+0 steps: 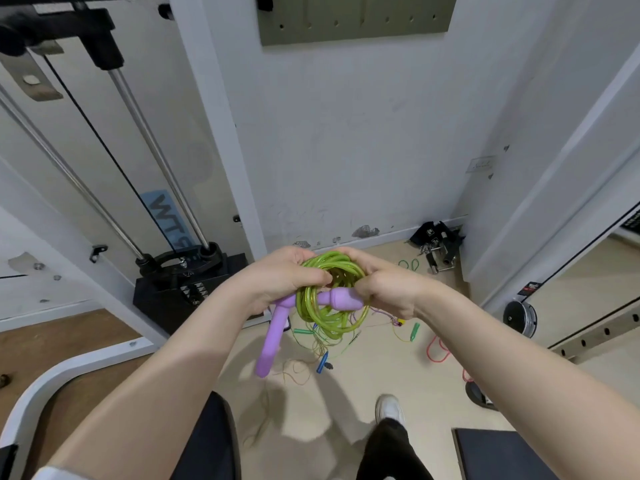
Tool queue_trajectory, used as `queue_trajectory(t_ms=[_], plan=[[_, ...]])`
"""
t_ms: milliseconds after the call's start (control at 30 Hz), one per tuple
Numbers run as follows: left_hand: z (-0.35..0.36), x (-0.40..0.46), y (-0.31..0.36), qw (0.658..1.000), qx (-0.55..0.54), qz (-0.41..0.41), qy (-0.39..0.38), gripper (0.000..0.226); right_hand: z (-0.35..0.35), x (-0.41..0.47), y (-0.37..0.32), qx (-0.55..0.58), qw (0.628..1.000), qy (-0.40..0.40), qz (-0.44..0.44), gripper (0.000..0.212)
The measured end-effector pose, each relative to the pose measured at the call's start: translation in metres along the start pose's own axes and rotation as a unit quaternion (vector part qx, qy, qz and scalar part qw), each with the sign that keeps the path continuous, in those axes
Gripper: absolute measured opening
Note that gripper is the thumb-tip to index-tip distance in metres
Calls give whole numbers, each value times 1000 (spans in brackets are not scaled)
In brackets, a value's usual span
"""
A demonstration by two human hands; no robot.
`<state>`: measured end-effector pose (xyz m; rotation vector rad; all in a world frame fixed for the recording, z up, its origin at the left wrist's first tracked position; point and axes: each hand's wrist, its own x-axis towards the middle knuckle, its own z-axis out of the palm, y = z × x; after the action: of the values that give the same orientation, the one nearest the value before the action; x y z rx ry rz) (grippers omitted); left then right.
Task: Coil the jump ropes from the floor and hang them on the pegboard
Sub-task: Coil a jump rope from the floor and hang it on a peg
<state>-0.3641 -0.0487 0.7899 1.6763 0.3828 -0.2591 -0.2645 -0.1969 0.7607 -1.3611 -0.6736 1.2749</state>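
From the head camera, both hands meet in front of the person, over the floor. The left hand has its fingers curled round the left side of a coiled green jump rope, and the right hand grips the coil's right side together with one purple handle, which lies across the loops. A second purple handle hangs down below the left hand.

Beneath the hands, on the beige floor, lies a loose tangle of thin ropes with small green and blue handles. To the right of it lies a red rope.

High above the hands, on the white wall, hangs the olive pegboard. Left of the hands stands a black weight stack. Below the hands, a white shoe rests on the floor.
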Motion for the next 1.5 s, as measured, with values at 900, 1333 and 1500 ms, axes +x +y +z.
queue_trajectory(t_ms=[900,1333,1500], plan=[[-48,269,114,980,116,24,158,8,-249,160,-122,-511,839,181,-42,40],[-113,268,147,985,-144,99,-6,10,-245,185,-167,-26,987,-59,-147,50],[-131,257,143,987,-92,132,22,16,-228,197,-165,17,980,-120,-156,46]])
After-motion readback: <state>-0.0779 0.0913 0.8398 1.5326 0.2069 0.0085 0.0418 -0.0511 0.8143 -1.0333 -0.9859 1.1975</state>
